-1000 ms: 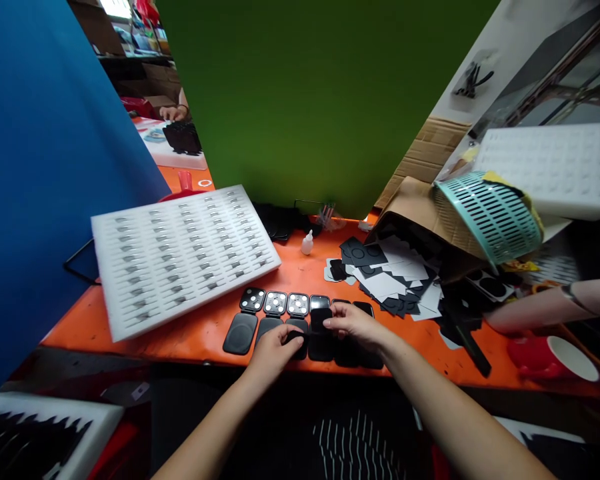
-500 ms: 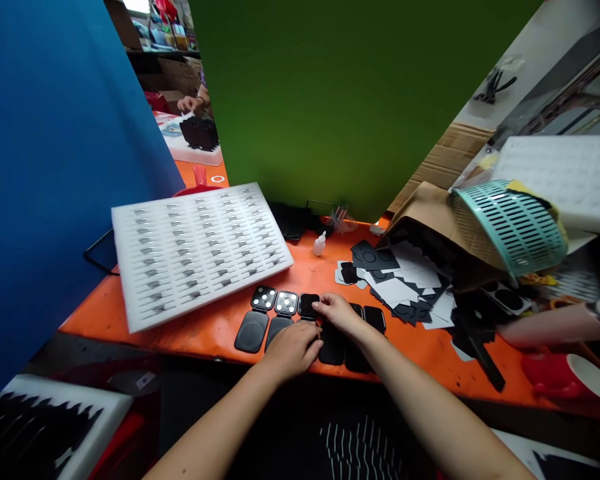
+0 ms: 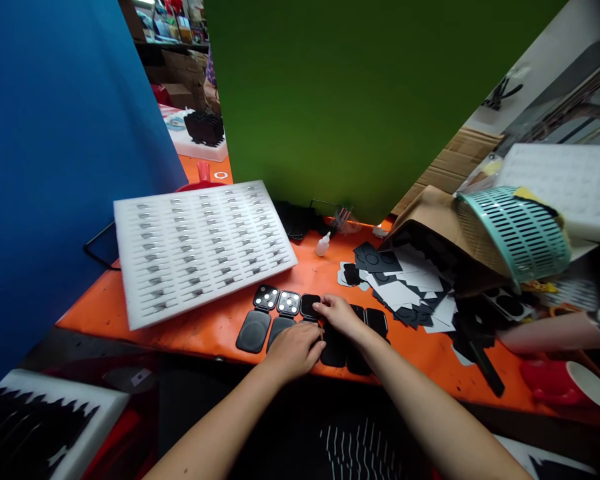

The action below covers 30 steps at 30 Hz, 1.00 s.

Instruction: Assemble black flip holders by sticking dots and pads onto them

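A row of black hinged pads, each a small square panel joined to a larger rounded one, lies along the table's front edge. Two square panels on the left, including a dotted panel (image 3: 267, 297), carry white dots. My right hand (image 3: 341, 315) pinches at the right edge of the third square panel (image 3: 309, 305), which is plain black. Over the larger panel of that same pad lies my left hand (image 3: 295, 348), its fingers bent around it and hiding most of it. Further black pads (image 3: 377, 323) lie partly behind my right forearm.
A white foam tray (image 3: 207, 253) with slots stands tilted at the left. Behind the pads is a small white dropper bottle (image 3: 323, 245). Black and white cut sheets (image 3: 405, 283) pile up at right, beside a cardboard box (image 3: 430, 213), a teal basket (image 3: 517, 233) and a red mug (image 3: 555, 383).
The view has shifted slightly. Both hands stay at the same pad with hardly any movement. Another person's hand at the upper left has gone out of sight.
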Each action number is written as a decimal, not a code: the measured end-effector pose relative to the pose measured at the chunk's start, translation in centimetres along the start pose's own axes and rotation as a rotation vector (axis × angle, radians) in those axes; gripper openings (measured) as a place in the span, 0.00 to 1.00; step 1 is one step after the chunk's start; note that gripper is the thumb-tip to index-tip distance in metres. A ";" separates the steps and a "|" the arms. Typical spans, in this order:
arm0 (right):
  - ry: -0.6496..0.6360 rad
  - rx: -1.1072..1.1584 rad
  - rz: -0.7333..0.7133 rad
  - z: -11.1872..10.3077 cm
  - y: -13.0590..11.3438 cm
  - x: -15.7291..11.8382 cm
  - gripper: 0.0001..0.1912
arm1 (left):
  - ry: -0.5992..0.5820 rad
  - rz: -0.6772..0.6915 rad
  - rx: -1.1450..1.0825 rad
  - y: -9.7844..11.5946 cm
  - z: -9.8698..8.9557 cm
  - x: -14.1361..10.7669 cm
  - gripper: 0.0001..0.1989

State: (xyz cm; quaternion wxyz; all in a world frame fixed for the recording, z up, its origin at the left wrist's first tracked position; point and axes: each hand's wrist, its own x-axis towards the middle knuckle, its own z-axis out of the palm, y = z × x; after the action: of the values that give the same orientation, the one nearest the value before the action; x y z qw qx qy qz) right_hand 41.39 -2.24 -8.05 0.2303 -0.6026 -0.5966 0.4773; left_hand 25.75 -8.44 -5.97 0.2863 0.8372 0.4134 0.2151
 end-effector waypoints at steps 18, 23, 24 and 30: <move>-0.066 -0.482 0.191 -1.2 -1.5 1.9 0.16 | -0.025 -0.005 0.035 -0.1 0.0 0.0 0.09; -0.071 -0.595 0.184 -1.4 -2.7 1.9 0.18 | -0.018 -0.006 0.039 -0.1 -0.1 0.0 0.09; -0.077 -0.619 0.180 -1.4 -2.9 1.9 0.18 | -0.018 -0.008 0.039 0.0 -0.1 -0.1 0.09; -0.138 -0.724 0.165 -1.6 -3.5 1.7 0.19 | -0.010 -0.012 0.043 0.0 0.0 -0.1 0.08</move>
State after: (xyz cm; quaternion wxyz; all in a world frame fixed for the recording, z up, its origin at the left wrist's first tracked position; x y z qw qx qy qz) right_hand 40.71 0.48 -4.96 -0.0775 -0.6573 -0.6904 0.2921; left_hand 25.66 -8.48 -5.98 0.2716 0.8417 0.4217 0.2001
